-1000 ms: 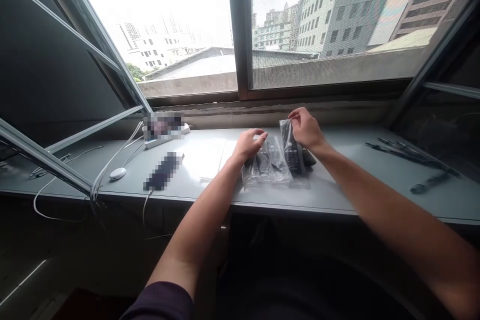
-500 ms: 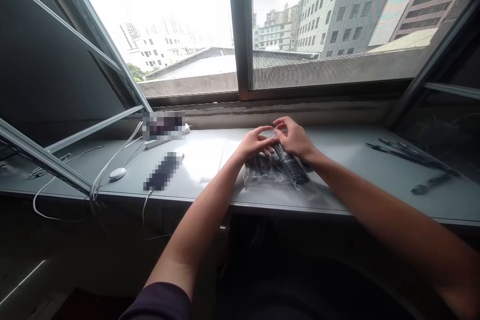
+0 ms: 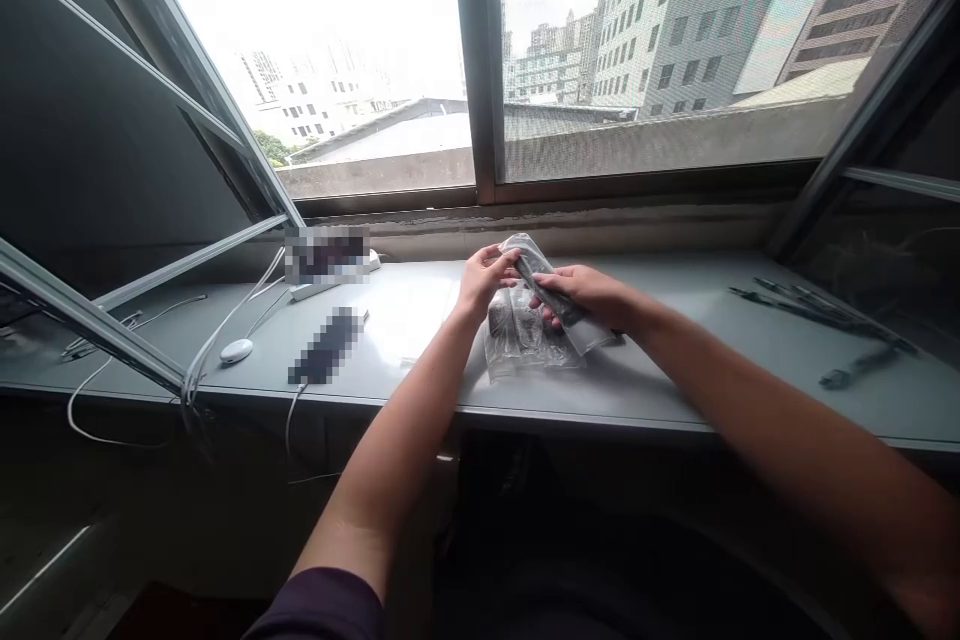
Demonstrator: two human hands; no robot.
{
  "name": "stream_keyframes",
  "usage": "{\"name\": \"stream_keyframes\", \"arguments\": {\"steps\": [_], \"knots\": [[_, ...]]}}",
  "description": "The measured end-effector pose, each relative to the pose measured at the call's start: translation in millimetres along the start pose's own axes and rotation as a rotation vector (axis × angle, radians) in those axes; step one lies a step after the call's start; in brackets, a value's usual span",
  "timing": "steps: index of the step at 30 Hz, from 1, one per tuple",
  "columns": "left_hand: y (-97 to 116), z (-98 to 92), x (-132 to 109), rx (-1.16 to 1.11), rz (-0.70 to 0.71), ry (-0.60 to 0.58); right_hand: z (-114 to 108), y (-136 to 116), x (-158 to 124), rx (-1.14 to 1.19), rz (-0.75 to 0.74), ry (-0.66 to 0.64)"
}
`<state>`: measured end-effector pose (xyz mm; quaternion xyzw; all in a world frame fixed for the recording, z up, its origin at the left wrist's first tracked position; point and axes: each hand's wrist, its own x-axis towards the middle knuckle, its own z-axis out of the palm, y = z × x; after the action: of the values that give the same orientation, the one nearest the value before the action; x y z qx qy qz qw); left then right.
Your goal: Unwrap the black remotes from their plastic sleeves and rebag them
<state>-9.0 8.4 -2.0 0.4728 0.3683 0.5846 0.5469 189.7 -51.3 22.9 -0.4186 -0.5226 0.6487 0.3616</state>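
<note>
Over the grey window ledge [image 3: 675,390] both my hands hold one clear plastic bag with a black remote inside [image 3: 544,282]. My left hand [image 3: 484,278] pinches the bag's top end, fingers closed. My right hand [image 3: 581,295] wraps round the middle of the bagged remote from the right and keeps it tilted, off the ledge. Beneath them lie more clear bags with dark remotes [image 3: 525,345], flat on the ledge.
On the ledge to the left are a blurred dark device [image 3: 326,347], a blurred box [image 3: 326,253], a white round puck [image 3: 236,351] and white cables [image 3: 210,350]. Dark thin tools [image 3: 817,305] lie at the far right. Open window frames jut in from the left.
The bagged remote was laid down onto the pile by my right hand, then both hands closed on it and lifted it again, tilted.
</note>
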Motion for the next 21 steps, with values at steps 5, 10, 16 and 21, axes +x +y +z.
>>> {"name": "stream_keyframes", "arguments": {"steps": [5,10,16,21], "knots": [[2,-5.3,0,-0.010,-0.160,-0.078,-1,0,-2,0.000,-0.017,-0.134],[-1,-10.5,4,0.116,-0.116,-0.053,-2,2,-2,-0.015,-0.012,-0.156],[-5,-12.6,10,0.139,-0.013,0.051,-6,7,-1,-0.025,0.008,-0.241],[-4,-12.2,7,0.087,-0.082,-0.045,-6,8,-2,0.001,-0.037,-0.261]]}}
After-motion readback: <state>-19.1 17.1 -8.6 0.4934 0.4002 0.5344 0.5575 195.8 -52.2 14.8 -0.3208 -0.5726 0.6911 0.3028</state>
